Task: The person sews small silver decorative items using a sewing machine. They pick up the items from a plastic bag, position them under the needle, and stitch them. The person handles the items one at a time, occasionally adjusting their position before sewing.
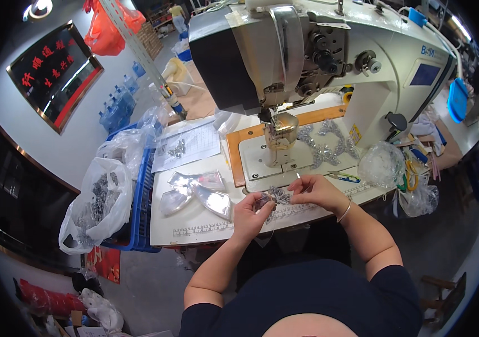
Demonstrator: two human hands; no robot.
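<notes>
My left hand (249, 216) pinches a small, gathered, grey glittery piece (278, 195) between thumb and fingers, just above the table's front edge. My right hand (321, 194) is closed at the right side of that piece, its fingertips on it. A short, thin white stick-like thing (298, 176) shows by the right forefinger; I cannot make out what it is. Behind my hands stands a white sewing machine (273, 140). Silver glittery bow-like pieces (325, 150) lie on its bed, right of the needle area.
Clear plastic bags (197, 194) lie left of my hands, near a ruler strip (206, 229). Small silver parts sit on a paper sheet (194, 143). A blue crate (145, 196) with a filled white bag (96, 205) adjoins the left edge. Thread snips (345, 177) and a clear bag (382, 164) are at right.
</notes>
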